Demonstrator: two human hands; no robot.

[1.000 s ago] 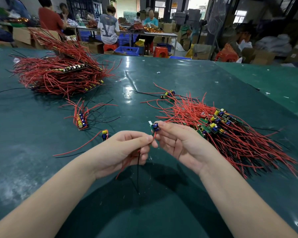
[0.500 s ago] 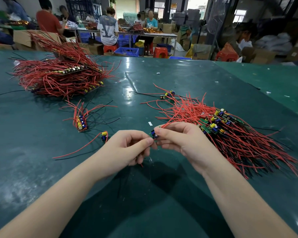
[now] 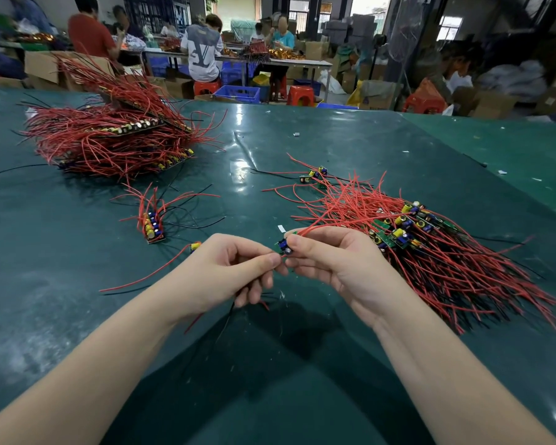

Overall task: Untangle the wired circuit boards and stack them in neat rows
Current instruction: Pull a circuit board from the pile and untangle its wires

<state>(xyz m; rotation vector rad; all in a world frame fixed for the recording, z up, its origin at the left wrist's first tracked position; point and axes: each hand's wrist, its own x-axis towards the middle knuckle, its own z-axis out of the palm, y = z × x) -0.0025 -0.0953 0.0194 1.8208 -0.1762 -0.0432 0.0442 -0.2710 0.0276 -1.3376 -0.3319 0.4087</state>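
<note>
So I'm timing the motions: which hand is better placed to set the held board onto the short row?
Left, probably. The short row lies just beyond the left hand, while the right hand pinching the board would have to cross over.

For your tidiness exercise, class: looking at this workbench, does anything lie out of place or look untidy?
Yes. One lone board with a red wire lies apart beside the left hand, outside the short row. Small white scraps litter the green table. The pile on the right is a tangle of splayed wires.
</note>
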